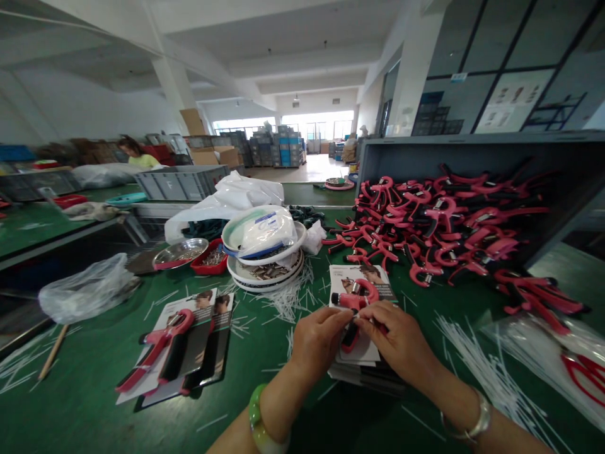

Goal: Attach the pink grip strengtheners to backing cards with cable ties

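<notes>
My left hand (317, 337) and my right hand (394, 334) meet over a pink and black spring clamp (365, 291). Both are closed, with thumbs and forefingers pinched together at the clamp's handles. A small pale bit shows between the fingertips; what it is, I cannot make out. Under the clamp lies a printed packaging card (339, 275), the top of a stack. To the left, another clamp (172, 340) rests on a card (201, 315), overlapping a second card with a clamp mostly hidden beneath. White plastic strips, which look like cable ties (491, 372), lie to the right of my hands.
A grey crate (472, 148) on its side spills many pink clamps at right. Stacked bowls (265, 277), a red tray (210, 258) and a metal bowl (179, 252) stand behind. Red-handled scissors (586, 375) lie far right, a wooden stick (53, 353) far left. Another person (137, 154) works beyond.
</notes>
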The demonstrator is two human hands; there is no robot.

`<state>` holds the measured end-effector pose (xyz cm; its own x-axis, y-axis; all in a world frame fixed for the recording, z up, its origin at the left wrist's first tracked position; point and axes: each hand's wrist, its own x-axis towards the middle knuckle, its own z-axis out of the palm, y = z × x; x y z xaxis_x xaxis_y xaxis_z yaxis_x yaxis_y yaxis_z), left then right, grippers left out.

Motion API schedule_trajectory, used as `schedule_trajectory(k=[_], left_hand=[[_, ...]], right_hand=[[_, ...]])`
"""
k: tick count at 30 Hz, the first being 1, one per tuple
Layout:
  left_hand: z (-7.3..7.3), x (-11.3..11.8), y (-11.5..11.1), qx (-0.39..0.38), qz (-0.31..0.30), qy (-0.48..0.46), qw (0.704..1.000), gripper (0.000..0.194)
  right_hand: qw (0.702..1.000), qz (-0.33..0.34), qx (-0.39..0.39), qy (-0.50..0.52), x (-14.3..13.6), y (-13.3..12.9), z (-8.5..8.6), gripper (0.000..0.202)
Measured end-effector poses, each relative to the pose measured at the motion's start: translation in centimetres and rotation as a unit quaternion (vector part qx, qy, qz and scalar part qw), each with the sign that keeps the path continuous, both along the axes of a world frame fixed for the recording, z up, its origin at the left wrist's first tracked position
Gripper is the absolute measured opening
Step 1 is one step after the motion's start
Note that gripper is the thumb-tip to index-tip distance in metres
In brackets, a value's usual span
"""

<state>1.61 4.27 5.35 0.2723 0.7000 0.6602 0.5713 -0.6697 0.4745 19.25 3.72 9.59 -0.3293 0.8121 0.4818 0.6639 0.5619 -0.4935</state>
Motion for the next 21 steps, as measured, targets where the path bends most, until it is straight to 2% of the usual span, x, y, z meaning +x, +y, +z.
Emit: schedule_trajectory(k=[6,14,21], left_hand=[[-0.08,-0.07,0.13,0.011,-0.006,-0.011,1.000,0.024],[-0.02,0.00,0.05,0.007,0.000,-0.003,1.000,0.025],[-0.04,0.02,0.06,0.019,0.000,-0.015,1.000,0.023]], right_hand=[[1.000,0.005,-0.002,0.029,0.14,-0.01,0.17,0.017],[1.000,0.013,0.000,0.015,0.35,0.15,-0.07,0.017],[0.999,0.028,-0.034,0.015,0.27,0.29,0.43,0.021]])
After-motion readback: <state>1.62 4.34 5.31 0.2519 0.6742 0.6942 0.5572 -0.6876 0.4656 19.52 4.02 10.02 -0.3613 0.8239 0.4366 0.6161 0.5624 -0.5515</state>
